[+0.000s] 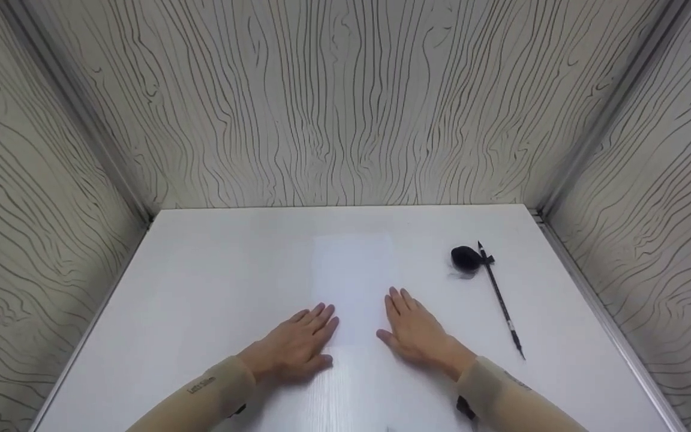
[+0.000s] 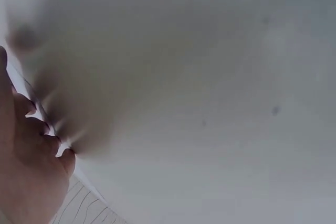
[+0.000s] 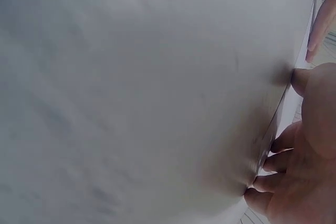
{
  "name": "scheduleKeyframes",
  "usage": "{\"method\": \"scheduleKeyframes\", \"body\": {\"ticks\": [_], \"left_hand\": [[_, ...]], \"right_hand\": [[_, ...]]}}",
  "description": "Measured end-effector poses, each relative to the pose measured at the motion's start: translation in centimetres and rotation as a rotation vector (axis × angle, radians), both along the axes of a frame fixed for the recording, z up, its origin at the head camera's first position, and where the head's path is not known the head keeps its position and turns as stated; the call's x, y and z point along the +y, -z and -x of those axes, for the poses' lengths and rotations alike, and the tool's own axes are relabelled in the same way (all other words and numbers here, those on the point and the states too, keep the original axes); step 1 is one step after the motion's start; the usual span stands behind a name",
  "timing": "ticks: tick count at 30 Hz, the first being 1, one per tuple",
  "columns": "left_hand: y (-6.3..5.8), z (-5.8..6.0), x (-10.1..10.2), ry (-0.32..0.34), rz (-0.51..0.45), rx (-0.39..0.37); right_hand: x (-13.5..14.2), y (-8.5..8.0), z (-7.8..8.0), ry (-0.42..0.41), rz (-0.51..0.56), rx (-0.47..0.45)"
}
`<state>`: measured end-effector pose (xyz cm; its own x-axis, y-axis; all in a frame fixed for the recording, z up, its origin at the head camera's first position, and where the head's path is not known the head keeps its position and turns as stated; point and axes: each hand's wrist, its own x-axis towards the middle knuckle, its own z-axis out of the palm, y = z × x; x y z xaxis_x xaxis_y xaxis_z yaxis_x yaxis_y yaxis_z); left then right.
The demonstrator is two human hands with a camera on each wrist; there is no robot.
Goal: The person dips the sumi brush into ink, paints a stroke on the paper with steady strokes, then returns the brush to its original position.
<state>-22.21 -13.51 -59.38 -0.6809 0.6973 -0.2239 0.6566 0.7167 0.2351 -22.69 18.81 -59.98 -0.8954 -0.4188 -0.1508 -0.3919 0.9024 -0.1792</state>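
A thin white sheet of paper point(image 1: 352, 276) lies flat on the white table, around the middle in the head view. My left hand point(image 1: 299, 343) rests palm down at its lower left, with fingertips over the left edge. Along the opposite side my right hand point(image 1: 415, 331) lies palm down, fingers extended and fingertips at the right edge. In the left wrist view the left hand's fingertips point(image 2: 67, 158) touch the white surface. The right wrist view likewise has the right hand's fingertips point(image 3: 257, 198) against it. Neither hand grips anything.
Right of the paper, a writing brush point(image 1: 501, 303) with a dark shaft leans its upper part on a small black rest. Beside it sits a round black object point(image 1: 465, 258), with a faint grey smudge below. Wood-grain patterned panels point(image 1: 345, 108) enclose the table point(image 1: 213, 264) at the back and sides.
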Motion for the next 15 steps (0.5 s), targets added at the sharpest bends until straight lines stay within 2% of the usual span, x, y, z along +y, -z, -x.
{"method": "scheduleKeyframes", "body": {"ticks": [7,10,15], "left_hand": [[0.0,-0.6,-0.1,0.033,-0.001,-0.014],[0.2,-0.7,-0.3,0.063,-0.003,0.005],[0.5,-0.7,-0.4,0.076,0.008,0.024]], "right_hand": [[0.4,0.1,-0.6,0.001,0.015,0.009],[0.6,0.0,-0.8,-0.015,0.018,0.013],[1.2,-0.4,-0.6,-0.054,0.049,0.005]]}}
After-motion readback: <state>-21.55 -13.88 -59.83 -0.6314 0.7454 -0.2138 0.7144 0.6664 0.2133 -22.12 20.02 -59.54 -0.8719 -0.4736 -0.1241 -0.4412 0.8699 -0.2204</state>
